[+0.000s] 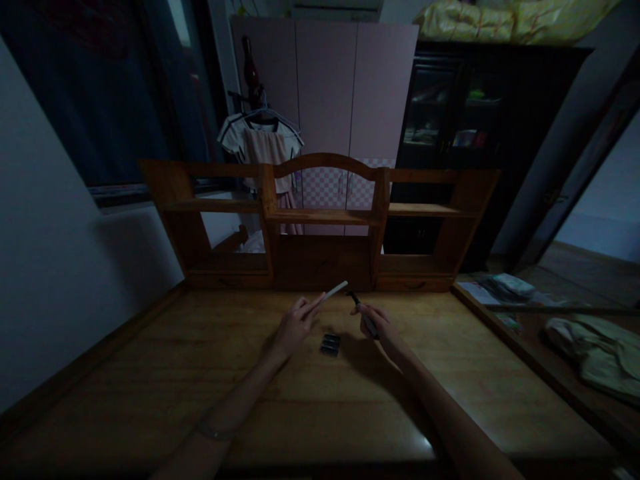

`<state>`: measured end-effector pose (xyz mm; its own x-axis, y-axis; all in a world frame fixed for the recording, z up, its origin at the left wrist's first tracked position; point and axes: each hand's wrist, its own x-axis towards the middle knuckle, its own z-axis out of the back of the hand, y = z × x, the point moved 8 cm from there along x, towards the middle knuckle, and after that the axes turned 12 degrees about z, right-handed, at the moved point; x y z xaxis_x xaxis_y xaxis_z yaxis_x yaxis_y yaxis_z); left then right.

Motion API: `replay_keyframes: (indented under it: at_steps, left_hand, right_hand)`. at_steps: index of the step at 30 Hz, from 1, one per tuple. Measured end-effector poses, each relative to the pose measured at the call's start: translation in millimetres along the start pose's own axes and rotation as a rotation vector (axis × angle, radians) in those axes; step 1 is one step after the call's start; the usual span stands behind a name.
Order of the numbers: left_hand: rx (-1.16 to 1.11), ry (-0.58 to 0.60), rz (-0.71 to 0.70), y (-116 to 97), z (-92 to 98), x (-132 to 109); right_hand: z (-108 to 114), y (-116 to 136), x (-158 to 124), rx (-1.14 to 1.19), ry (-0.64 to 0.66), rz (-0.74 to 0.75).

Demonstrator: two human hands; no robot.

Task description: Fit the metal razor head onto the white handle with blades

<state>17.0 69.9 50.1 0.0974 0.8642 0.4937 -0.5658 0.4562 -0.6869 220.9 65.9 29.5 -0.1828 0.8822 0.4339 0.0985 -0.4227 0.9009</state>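
My left hand point(296, 327) pinches a thin, pale, flat stick point(336, 291) that points up and to the right; I cannot make out its exact kind. Closed around a dark handle, my right hand point(377, 321) holds what looks like a razor point(356, 300), its small crosswise head tilted toward the stick. A narrow gap separates the two items. Between and below the hands, a small dark pack point(330, 345) with several slots lies flat on the wooden desk point(240, 373).
A wooden shelf unit point(323, 217) stands along the desk's far edge. To the right, beyond a raised edge, lie a plastic-wrapped bundle point(507, 287) and pale folded cloth point(600, 350). Clothes point(265, 143) hang before a pink wardrobe point(327, 87). The room is dim.
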Motion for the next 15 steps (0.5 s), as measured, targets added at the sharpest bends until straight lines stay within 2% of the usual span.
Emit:
replay_keyframes:
  at_steps: [4, 9, 15]
  left_hand:
    - [0.009, -0.017, -0.036, -3, 3.1, -1]
    - [0.069, 0.045, -0.087, -9, -2.4, -3]
    - [0.093, -0.037, -0.054, -3, 8.3, 0]
  right_hand:
    - [-3, -8, -1, 0.113, 0.032, -0.087]
    - [-9, -8, -5, 0.177, 0.081, -0.159]
    - [-13, 3, -10, 0.218, 0.072, -0.136]
